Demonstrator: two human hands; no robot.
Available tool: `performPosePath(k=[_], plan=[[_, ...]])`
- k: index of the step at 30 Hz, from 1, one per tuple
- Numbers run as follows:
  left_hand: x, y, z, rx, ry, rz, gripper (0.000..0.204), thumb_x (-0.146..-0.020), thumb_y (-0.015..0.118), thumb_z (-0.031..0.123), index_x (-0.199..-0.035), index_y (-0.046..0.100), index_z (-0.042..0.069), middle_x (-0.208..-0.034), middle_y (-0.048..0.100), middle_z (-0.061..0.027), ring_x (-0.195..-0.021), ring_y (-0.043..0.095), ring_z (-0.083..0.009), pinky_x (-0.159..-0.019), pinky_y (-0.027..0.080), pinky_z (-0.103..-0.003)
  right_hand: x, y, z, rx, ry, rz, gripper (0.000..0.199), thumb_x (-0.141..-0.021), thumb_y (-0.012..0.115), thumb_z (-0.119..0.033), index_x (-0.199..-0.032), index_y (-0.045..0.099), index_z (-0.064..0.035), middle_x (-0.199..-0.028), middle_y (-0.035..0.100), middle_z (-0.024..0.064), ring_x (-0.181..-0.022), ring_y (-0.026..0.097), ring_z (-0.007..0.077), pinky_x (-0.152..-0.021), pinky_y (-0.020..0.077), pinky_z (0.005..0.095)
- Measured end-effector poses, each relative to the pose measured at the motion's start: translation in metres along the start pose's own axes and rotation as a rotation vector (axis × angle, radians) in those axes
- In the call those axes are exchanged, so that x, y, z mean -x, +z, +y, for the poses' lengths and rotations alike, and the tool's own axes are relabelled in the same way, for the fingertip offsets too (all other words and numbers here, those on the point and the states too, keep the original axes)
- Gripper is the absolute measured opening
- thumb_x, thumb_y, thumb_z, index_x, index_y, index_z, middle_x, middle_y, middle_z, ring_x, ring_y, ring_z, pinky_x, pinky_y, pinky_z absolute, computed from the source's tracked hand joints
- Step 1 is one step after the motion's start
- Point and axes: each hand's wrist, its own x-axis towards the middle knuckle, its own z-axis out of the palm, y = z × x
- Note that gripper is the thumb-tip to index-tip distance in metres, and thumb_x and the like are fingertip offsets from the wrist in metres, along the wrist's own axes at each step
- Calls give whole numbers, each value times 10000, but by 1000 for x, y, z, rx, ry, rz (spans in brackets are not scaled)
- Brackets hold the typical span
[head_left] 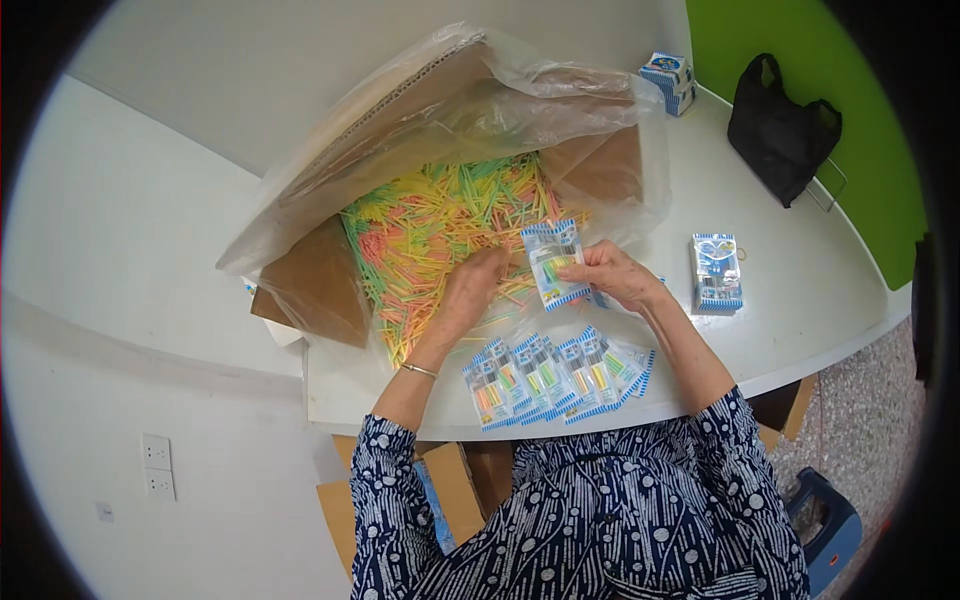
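— Plastic packet (555, 262), centre frame: who holds it?
— My right hand (618, 275) pinches it closed. My left hand (478, 280) rests curled in the coloured sticks (440, 225); its grasp I cannot tell.

Left hand (478, 278) fingertips perhaps among sticks (440, 225)

Neon multicoloured straws (440, 225), blue-striped packets (550, 372), black bag (782, 130)
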Motion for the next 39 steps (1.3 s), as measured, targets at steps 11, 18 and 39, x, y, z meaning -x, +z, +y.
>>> performPosePath(k=[11, 18, 39], plan=[[-50, -56, 57, 1030, -363, 391, 206, -894, 592, 53, -1083, 528, 4, -819, 647, -64, -763, 621, -111, -695, 506, -247, 2, 17, -9, 44, 130, -59, 292, -857, 677, -230, -970, 679, 39, -873, 692, 85, -665, 635, 104, -552, 528, 207], [-34, -34, 69, 1022, -375, 154, 152, -912, 594, 97, -1035, 603, 8, -850, 653, -44, -857, 592, -90, -790, 461, -236, -4, 17, 2, 75, 98, -132, 288, -854, 682, -234, -979, 678, 26, -855, 686, 65, -679, 635, 97, -551, 534, 208], [-10, -27, 65, 1015, -493, -36, 217, -858, 665, 101, -1053, 628, 13, -927, 647, -7, -852, 578, -68, -759, 469, -213, 7, 35, -14, 370, 52, -82, 383, -796, 730, -346, -903, 694, 21, -774, 659, 36, -693, 608, 84, -591, 528, 205]])
